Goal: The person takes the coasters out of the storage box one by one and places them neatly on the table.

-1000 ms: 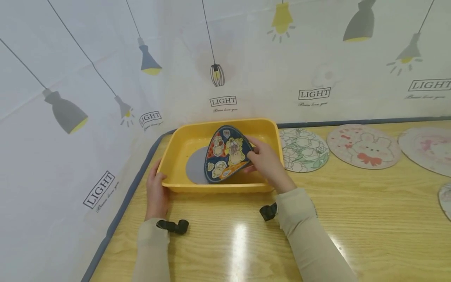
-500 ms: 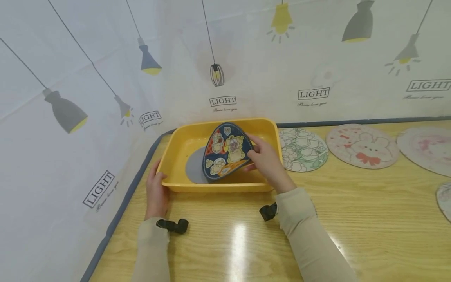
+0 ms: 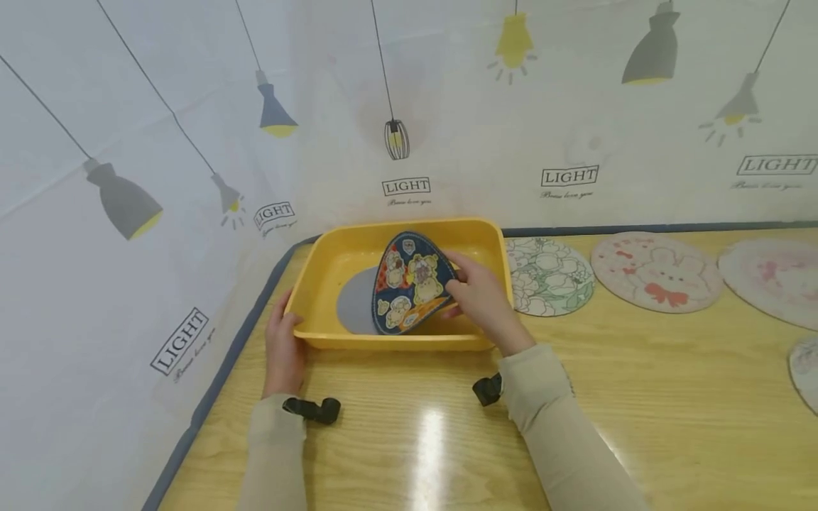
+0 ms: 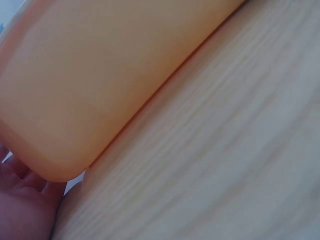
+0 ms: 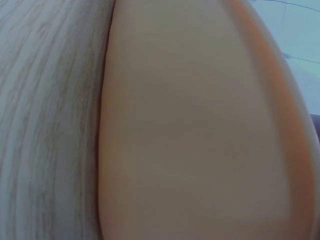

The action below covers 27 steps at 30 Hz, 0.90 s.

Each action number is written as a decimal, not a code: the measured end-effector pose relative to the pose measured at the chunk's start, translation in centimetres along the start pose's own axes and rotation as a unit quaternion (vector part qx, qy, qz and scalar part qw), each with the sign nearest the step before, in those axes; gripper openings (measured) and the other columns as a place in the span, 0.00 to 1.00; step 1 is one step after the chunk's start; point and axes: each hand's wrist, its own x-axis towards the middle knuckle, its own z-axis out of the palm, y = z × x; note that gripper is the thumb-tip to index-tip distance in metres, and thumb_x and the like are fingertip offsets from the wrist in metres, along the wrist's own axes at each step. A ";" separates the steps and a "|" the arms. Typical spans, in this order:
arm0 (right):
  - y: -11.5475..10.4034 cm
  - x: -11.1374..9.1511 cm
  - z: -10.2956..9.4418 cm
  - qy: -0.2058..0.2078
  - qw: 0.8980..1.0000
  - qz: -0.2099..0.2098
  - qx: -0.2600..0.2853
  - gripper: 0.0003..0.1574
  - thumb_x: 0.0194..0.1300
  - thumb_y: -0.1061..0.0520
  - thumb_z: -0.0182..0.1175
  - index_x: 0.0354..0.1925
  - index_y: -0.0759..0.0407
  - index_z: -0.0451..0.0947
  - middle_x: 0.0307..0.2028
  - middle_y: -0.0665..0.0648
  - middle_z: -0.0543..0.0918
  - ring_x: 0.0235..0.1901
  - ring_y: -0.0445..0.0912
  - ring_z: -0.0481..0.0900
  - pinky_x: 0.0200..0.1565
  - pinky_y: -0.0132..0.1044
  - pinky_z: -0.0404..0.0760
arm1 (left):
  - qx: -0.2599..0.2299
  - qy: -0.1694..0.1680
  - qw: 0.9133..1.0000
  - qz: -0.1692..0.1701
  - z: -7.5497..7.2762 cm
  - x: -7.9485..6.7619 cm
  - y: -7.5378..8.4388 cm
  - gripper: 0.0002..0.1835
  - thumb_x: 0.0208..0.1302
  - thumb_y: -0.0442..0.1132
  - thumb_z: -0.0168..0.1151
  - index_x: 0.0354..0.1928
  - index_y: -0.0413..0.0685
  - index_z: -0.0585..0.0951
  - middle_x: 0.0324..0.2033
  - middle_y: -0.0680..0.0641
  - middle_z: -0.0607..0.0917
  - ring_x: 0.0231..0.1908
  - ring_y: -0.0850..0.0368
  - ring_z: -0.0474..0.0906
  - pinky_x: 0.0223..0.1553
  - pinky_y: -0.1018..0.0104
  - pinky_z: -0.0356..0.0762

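Note:
My right hand [image 3: 482, 298] pinches the right edge of a dark blue mat [image 3: 409, 280] with rounded corners and a cartoon print. The mat is tilted inside a yellow plastic basin [image 3: 348, 341], and the fingers under its edge are mostly hidden. A plain grey rounded mat [image 3: 354, 305] lies on the basin floor, partly covered by the blue one. At the basin's front left corner, my left hand [image 3: 284, 351] grips the rim with the thumb on top. The left wrist view shows that hand [image 4: 27, 200] against the basin's outer wall [image 4: 90, 90].
Right of the basin, a tulip-print round mat [image 3: 552, 277], a rabbit-print mat [image 3: 658, 273] and a pink-patterned mat [image 3: 773, 280] lie in a row on the wooden table [image 3: 396, 440]. Another mat [image 3: 806, 369] shows at the right edge. A lamp-print sheet [image 3: 460, 106] hangs behind.
The blue mat rises slightly in my right hand, then dips back toward the grey mat. My left hand stays on the basin's corner. The head view has tilted slightly.

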 end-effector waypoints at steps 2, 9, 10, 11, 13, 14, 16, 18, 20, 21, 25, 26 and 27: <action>0.1 -0.1 -0.1 0.000 1.000 -0.001 -0.003 0.32 0.61 0.64 0.45 0.62 0.42 0.62 0.38 0.61 0.78 0.26 0.53 0.79 0.23 0.43 0.78 | 0.001 -0.004 1.000 0.002 0.1 0.1 0.0 0.31 0.53 0.27 0.38 0.61 0.51 0.66 0.59 0.49 0.66 0.55 0.47 0.63 0.50 0.59 0.63; 0.0 -0.1 -0.1 0.005 1.000 -0.004 0.010 0.33 0.61 0.64 0.45 0.62 0.42 0.61 0.39 0.60 0.78 0.25 0.53 0.79 0.24 0.44 0.78 | 0.008 -0.003 1.000 0.005 0.2 0.0 -0.1 0.31 0.53 0.27 0.38 0.62 0.52 0.66 0.59 0.49 0.65 0.55 0.46 0.63 0.49 0.61 0.64; 0.0 -0.1 -0.2 0.006 1.000 -0.004 0.015 0.33 0.61 0.64 0.45 0.62 0.42 0.61 0.39 0.60 0.78 0.25 0.53 0.79 0.24 0.45 0.78 | 0.008 -0.003 1.000 0.005 0.2 0.0 -0.2 0.31 0.54 0.27 0.38 0.62 0.52 0.66 0.59 0.49 0.65 0.55 0.46 0.63 0.49 0.61 0.64; 0.0 -0.1 -0.2 0.008 1.000 -0.004 0.021 0.33 0.61 0.64 0.45 0.63 0.42 0.61 0.40 0.60 0.78 0.26 0.53 0.79 0.25 0.45 0.78 | 0.010 -0.002 1.000 0.005 0.2 0.0 -0.2 0.31 0.54 0.27 0.38 0.62 0.53 0.66 0.59 0.49 0.65 0.55 0.46 0.63 0.49 0.61 0.64; 0.0 -0.1 -0.2 0.010 0.999 -0.005 0.034 0.33 0.61 0.64 0.44 0.63 0.42 0.60 0.40 0.60 0.78 0.27 0.53 0.79 0.26 0.48 0.78 | 0.016 0.000 1.000 0.005 0.2 0.0 -0.2 0.31 0.54 0.27 0.38 0.61 0.53 0.66 0.59 0.50 0.65 0.54 0.47 0.63 0.48 0.62 0.64; -0.1 -0.1 -0.2 0.012 0.999 -0.006 0.039 0.33 0.61 0.64 0.44 0.63 0.41 0.60 0.41 0.60 0.78 0.27 0.53 0.79 0.26 0.49 0.77 | 0.016 0.002 1.000 0.004 0.2 0.0 -0.2 0.31 0.54 0.27 0.38 0.61 0.54 0.67 0.59 0.50 0.66 0.54 0.47 0.63 0.48 0.62 0.64; -0.1 -0.2 -0.2 0.016 0.999 -0.011 0.044 0.34 0.61 0.64 0.44 0.63 0.42 0.60 0.42 0.60 0.77 0.28 0.54 0.79 0.27 0.50 0.77 | 0.015 0.004 1.000 0.003 0.2 0.1 -0.1 0.31 0.53 0.27 0.38 0.61 0.54 0.67 0.59 0.50 0.66 0.54 0.47 0.63 0.49 0.61 0.63; -0.1 -0.3 -0.3 0.022 0.998 -0.016 0.048 0.34 0.61 0.64 0.44 0.64 0.42 0.59 0.45 0.60 0.76 0.28 0.55 0.78 0.28 0.52 0.77 | 0.013 0.007 1.000 -0.002 0.2 0.1 -0.1 0.31 0.53 0.27 0.38 0.61 0.54 0.67 0.59 0.50 0.66 0.54 0.47 0.63 0.49 0.61 0.63; 0.0 -0.4 -0.4 0.029 0.998 -0.021 0.049 0.34 0.61 0.64 0.44 0.64 0.43 0.58 0.49 0.60 0.74 0.26 0.58 0.77 0.29 0.53 0.76 | 0.011 0.012 1.000 -0.007 0.2 0.1 0.0 0.31 0.53 0.27 0.38 0.61 0.54 0.67 0.58 0.50 0.66 0.54 0.48 0.63 0.50 0.60 0.62; 0.0 -0.5 -0.5 0.032 0.998 -0.023 0.051 0.34 0.61 0.64 0.44 0.64 0.43 0.58 0.50 0.60 0.73 0.25 0.60 0.76 0.29 0.53 0.76 | 0.010 0.012 1.000 -0.009 0.2 0.1 0.0 0.31 0.53 0.27 0.37 0.61 0.54 0.67 0.59 0.50 0.66 0.54 0.48 0.63 0.50 0.60 0.62; -0.2 -0.8 -1.0 0.038 0.996 -0.032 0.072 0.35 0.60 0.64 0.44 0.64 0.41 0.58 0.50 0.59 0.74 0.25 0.61 0.75 0.29 0.52 0.76 | 0.005 0.014 1.000 -0.010 0.2 0.2 -0.1 0.31 0.53 0.27 0.37 0.61 0.54 0.67 0.58 0.51 0.66 0.54 0.49 0.63 0.51 0.60 0.61; -0.3 -0.9 -1.1 0.038 0.995 -0.034 0.082 0.35 0.60 0.64 0.44 0.64 0.41 0.59 0.48 0.60 0.76 0.26 0.59 0.76 0.29 0.52 0.76 | 0.005 0.015 1.000 -0.009 0.2 0.2 -0.1 0.31 0.53 0.27 0.37 0.61 0.53 0.67 0.58 0.51 0.66 0.54 0.49 0.63 0.51 0.60 0.61; -0.4 -1.0 -1.2 0.037 0.994 -0.035 0.093 0.35 0.60 0.65 0.43 0.63 0.41 0.59 0.47 0.60 0.76 0.26 0.57 0.77 0.28 0.52 0.77 | 0.007 0.016 1.000 -0.009 0.2 0.2 -0.1 0.31 0.53 0.27 0.37 0.61 0.54 0.67 0.58 0.51 0.66 0.54 0.49 0.63 0.51 0.60 0.61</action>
